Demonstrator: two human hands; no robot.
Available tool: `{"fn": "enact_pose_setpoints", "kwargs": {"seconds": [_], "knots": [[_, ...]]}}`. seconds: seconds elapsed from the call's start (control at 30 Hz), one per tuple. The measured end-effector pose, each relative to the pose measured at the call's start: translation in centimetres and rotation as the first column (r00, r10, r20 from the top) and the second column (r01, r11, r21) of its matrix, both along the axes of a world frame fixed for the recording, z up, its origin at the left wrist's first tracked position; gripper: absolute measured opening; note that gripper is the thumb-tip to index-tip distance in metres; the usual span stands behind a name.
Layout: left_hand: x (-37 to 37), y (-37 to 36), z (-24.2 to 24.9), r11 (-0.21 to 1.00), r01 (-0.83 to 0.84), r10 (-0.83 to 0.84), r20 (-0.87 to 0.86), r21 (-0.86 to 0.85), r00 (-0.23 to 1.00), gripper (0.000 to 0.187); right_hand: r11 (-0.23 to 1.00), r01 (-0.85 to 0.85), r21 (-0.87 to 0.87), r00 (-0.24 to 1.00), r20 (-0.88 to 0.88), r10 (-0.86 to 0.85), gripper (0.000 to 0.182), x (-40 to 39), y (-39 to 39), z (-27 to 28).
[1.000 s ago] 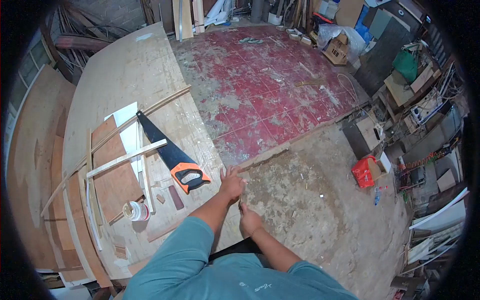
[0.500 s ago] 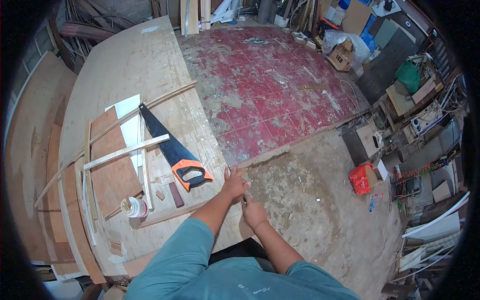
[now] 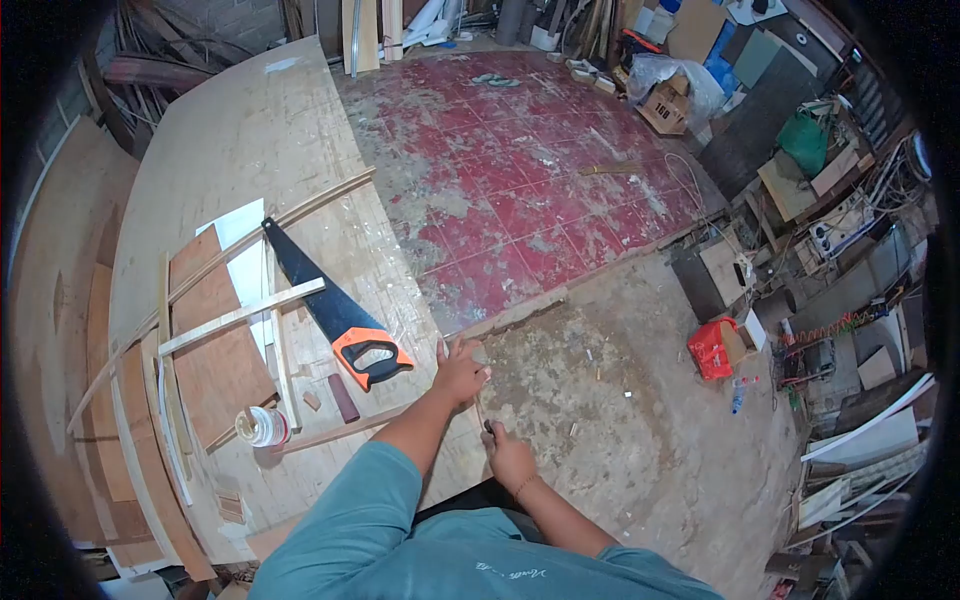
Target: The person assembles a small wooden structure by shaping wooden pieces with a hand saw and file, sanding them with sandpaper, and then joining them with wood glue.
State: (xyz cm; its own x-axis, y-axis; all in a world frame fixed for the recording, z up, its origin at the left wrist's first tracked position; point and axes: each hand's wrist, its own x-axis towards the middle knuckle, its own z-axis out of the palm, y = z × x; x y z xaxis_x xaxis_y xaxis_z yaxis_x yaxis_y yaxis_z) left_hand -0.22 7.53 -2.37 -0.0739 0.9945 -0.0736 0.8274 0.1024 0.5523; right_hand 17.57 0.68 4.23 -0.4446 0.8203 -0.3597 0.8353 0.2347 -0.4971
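At the right edge of the plywood worktable (image 3: 350, 130), my left hand (image 3: 462, 376) presses down near the corner with its fingers spread. My right hand (image 3: 512, 460) is closed around a small dark-ended tool (image 3: 489, 427), just off the table edge and nearer my body; my fist hides most of it, so I cannot tell its kind. A handsaw (image 3: 335, 305) with an orange and black handle lies left of my left hand. Closer in are a dark red sanding block (image 3: 343, 398), a small wood offcut (image 3: 312, 401) and an open white tub (image 3: 264, 427).
Thin wood strips (image 3: 240, 318) and a brown plywood panel (image 3: 215, 330) lie across the table's left half. Beyond the right edge is a red tiled floor (image 3: 520, 190), then rough concrete (image 3: 620, 430). A red bag (image 3: 712, 350) and clutter line the right wall.
My right hand has drawn back toward my body, away from my left hand, with the dark tool still in it. My left hand stays at the table edge. The view has shifted slightly.
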Motion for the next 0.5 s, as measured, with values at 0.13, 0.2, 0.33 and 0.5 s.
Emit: {"fn": "enact_pose_setpoints", "kwargs": {"seconds": [0.13,0.2,0.33,0.5], "knots": [[0.2,0.0,-0.6,1.000,-0.022,0.022,-0.005,-0.011,1.000,0.031,0.999,0.033,0.021,0.995,-0.097,-0.031,0.032,-3.0,3.8,-5.5],[-0.3,-0.4,-0.4,1.000,-0.025,0.024,-0.006,-0.004,1.000,0.031,0.996,0.087,0.033,0.976,-0.205,-0.079,0.033,-2.8,2.7,-5.0],[0.1,-0.4,-0.2,0.999,-0.043,0.043,0.013,0.011,0.999,0.032,0.995,0.049,0.090,0.990,-0.135,-0.036,0.034,4.7,-4.8,-1.0],[0.3,-0.8,0.5,0.999,-0.039,0.038,0.028,0.034,0.999,0.033,0.988,0.114,-0.102,0.984,0.150,-0.098,0.036,14.4,-9.6,3.1]]}}
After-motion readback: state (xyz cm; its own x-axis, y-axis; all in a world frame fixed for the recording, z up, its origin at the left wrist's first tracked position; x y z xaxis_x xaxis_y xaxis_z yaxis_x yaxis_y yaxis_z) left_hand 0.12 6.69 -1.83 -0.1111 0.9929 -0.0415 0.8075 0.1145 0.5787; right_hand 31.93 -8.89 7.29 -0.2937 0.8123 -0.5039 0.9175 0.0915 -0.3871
